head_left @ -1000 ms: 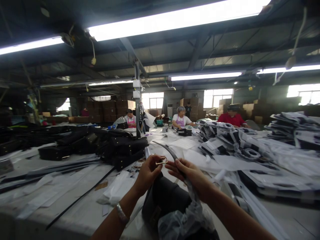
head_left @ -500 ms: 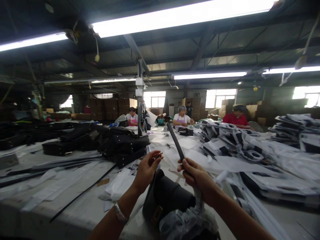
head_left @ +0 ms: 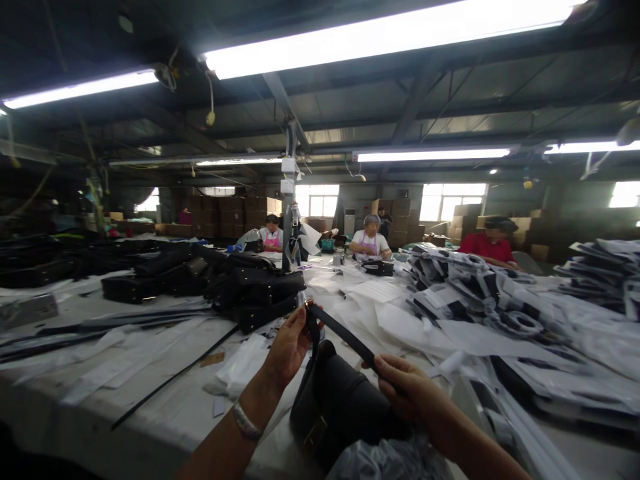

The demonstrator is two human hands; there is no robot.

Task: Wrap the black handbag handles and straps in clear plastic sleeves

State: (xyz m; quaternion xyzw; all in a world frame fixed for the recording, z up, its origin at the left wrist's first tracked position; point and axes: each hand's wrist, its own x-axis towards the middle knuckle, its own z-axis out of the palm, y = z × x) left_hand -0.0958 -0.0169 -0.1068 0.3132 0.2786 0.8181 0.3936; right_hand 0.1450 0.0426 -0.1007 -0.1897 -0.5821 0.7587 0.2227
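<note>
A black handbag (head_left: pixel 345 393) with a gold clasp stands right in front of me, its lower side partly covered by crumpled clear plastic (head_left: pixel 390 460). My left hand (head_left: pixel 290 343) pinches a small gold-coloured buckle (head_left: pixel 309 304) above the bag's left edge. From the buckle a flat black strap (head_left: pixel 347 335) slants down to my right hand (head_left: pixel 407 383), whose fingers are closed round it. The strap's end at the buckle is too small to make out whether it passes through. A further strap piece hangs below the left hand toward the bag.
Black bags (head_left: pixel 250 287) lie heaped at left, beside long dark strips (head_left: pixel 125 325). White-wrapped pieces (head_left: pixel 460 280) are piled at right. A post (head_left: pixel 289 233) rises from the table (head_left: pixel 165 413). Several people sit or stand beyond, one in a red top (head_left: pixel 487 247).
The strap has swung from pointing up and away to slanting leftward, its far end now at the buckle. My right hand has lowered slightly, and the view has shifted left.
</note>
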